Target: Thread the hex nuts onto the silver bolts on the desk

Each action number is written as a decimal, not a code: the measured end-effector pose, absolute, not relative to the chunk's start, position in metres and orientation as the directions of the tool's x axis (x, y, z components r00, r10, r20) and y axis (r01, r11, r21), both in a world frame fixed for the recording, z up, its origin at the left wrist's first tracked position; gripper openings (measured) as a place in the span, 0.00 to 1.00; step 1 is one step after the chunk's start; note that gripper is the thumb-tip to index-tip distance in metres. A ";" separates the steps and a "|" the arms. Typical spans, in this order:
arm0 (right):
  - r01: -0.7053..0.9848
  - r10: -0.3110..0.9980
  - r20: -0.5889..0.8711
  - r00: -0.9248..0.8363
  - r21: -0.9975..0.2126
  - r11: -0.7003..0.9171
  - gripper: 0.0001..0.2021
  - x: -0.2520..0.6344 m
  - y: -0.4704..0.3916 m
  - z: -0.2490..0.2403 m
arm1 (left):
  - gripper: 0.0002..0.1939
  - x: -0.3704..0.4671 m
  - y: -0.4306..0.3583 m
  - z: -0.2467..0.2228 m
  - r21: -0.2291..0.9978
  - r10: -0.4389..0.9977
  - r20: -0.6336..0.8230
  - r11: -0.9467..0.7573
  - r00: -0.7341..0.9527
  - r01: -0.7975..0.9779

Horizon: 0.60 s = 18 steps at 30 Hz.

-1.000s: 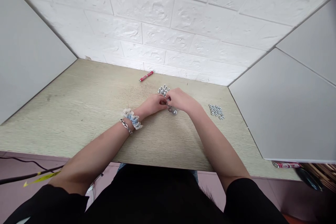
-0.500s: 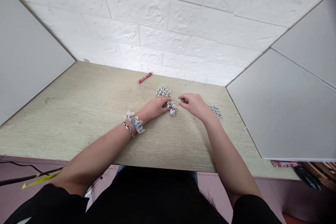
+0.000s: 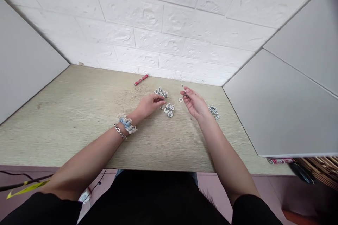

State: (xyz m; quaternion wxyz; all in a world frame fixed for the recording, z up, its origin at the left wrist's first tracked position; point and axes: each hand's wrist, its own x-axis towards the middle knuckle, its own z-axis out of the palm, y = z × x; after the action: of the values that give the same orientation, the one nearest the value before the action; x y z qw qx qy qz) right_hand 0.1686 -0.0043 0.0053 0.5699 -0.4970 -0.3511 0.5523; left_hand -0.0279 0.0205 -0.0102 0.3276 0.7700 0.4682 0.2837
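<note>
Head: L hand (image 3: 148, 104) loose by steel bolts (image 3: 161, 92); R hand (image 3: 194, 102) pinching small metal piece (image 3: 185, 95).

A red marker pen (image 3: 141, 79) lies on the pale wood-grain tabletop (image 3: 79, 112) near the white brick-pattern wall (image 3: 158, 14). Grey panels (image 3: 285, 105) stand at both sides. A black cable (image 3: 23, 179) with a yellow tag (image 3: 25, 189) hangs below the front edge, and a wicker basket (image 3: 320, 168) sits low at the right.

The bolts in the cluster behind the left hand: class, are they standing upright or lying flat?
Upright. The bolts stand on their heads on the table, shafts pointing up, just beyond the left hand.
</note>
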 end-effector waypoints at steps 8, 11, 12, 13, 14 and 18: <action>-0.599 0.954 -0.294 0.060 -0.775 -0.201 0.03 0.158 -0.008 0.008 | 0.14 -0.028 0.020 -0.015 0.758 0.908 0.107 -0.337 0.404 0.558; -0.670 0.939 -0.340 0.042 -0.707 -0.226 0.04 0.155 -0.008 0.008 | 0.15 -0.030 0.022 -0.013 0.812 0.927 0.090 -0.280 0.364 0.512; -0.696 0.933 -0.359 0.041 -0.680 -0.231 0.05 0.155 -0.007 0.008 | 0.15 -0.031 0.023 -0.012 0.834 0.934 0.081 -0.255 0.347 0.490; -0.721 0.925 -0.378 0.042 -0.653 -0.234 0.05 0.155 -0.007 0.008 | 0.15 -0.032 0.024 -0.011 0.858 0.941 0.069 -0.226 0.332 0.462; -0.741 0.917 -0.396 0.043 -0.629 -0.237 0.06 0.155 -0.006 0.007 | 0.15 -0.033 0.024 -0.010 0.884 0.947 0.051 -0.191 0.319 0.427; -0.781 0.887 -0.460 0.053 -0.572 -0.250 0.08 0.158 -0.003 0.005 | 0.14 -0.036 0.027 -0.006 0.991 0.954 -0.061 0.023 0.292 0.132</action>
State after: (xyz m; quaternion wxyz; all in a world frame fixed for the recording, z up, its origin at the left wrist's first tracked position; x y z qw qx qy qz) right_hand 0.1581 -0.0030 0.0053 0.6086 -0.3949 -0.0669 0.6850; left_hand -0.0355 0.0267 -0.0061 0.5468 0.5891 0.4609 0.3763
